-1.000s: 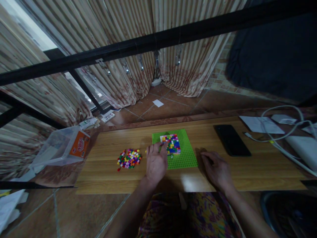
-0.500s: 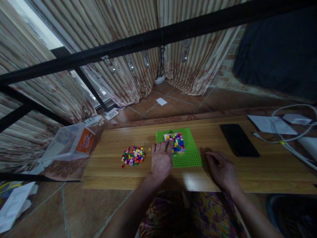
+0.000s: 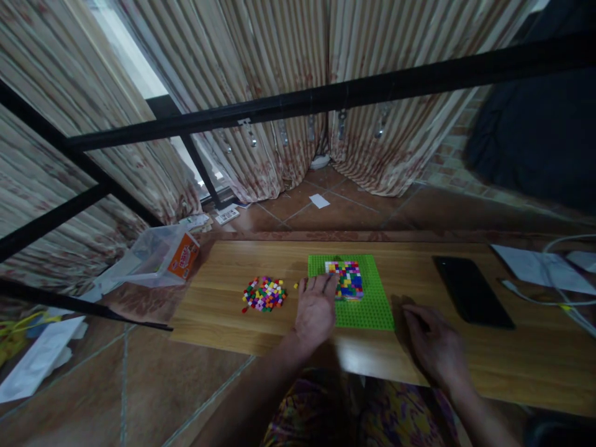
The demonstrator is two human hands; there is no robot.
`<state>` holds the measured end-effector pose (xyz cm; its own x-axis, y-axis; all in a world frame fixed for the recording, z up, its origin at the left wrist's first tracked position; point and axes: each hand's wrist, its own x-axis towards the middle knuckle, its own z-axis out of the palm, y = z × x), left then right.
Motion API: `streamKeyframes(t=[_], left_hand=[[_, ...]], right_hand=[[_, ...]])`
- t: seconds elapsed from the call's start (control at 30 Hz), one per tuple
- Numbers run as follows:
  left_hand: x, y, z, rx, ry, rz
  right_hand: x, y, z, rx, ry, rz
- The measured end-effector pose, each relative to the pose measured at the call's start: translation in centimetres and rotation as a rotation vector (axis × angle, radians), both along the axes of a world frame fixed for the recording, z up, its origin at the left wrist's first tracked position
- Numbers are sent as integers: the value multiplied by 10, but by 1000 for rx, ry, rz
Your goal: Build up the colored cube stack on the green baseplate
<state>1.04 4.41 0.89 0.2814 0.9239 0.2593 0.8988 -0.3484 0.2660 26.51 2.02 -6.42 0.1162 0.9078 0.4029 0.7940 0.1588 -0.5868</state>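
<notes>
A green studded baseplate lies on the wooden table, bearing a square patch of small multicoloured bricks. Over the plate's left side reaches my left hand, its bent fingers drawn together and the tips at the patch's left edge. Whatever those fingertips may hold is hidden. My right hand rests on the table to the right of the plate, fingers curled in, nothing visible in them. Left of my left hand is a loose heap of tiny coloured bricks.
A black phone lies right of my right hand, near a white cable and papers. Beyond the table's left end stands a clear plastic tub with an orange label. A black metal rail crosses ahead, before striped curtains.
My head view has turned, so the table and everything on it sit further right and lower, slightly tilted. Both hands keep nearly the same places relative to the baseplate.
</notes>
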Motion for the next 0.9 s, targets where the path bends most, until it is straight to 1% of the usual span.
streamKeyframes(t=[0.07,0.17,0.23,0.3,0.37,0.43,0.57,0.7,0.8,0.9], left_hand=[[-8,-1,-3,41,-97,48],[-28,0,-8,79,-214,199],[-42,4,-10,36,-185,312],[-53,9,-11,-61,-83,370],[-58,14,-10,-148,26,370],[-59,20,-9,-185,90,347],[-56,27,-8,-208,131,320],[-54,26,-6,-228,144,320],[-51,19,-5,-217,70,319],[-43,11,-2,-205,-159,285]], right_hand=[[0,0,0,-2,-7,-9],[0,0,1,-11,-10,-15],[0,-1,1,-17,-12,-14],[0,-1,1,-30,-17,-22],[0,-1,2,-56,-17,-21],[1,-1,2,-71,-12,-22],[0,-2,4,-87,-11,-28],[-1,-2,5,-74,-15,-30],[-1,-1,4,-50,-15,-23],[0,0,1,-51,-12,-19]])
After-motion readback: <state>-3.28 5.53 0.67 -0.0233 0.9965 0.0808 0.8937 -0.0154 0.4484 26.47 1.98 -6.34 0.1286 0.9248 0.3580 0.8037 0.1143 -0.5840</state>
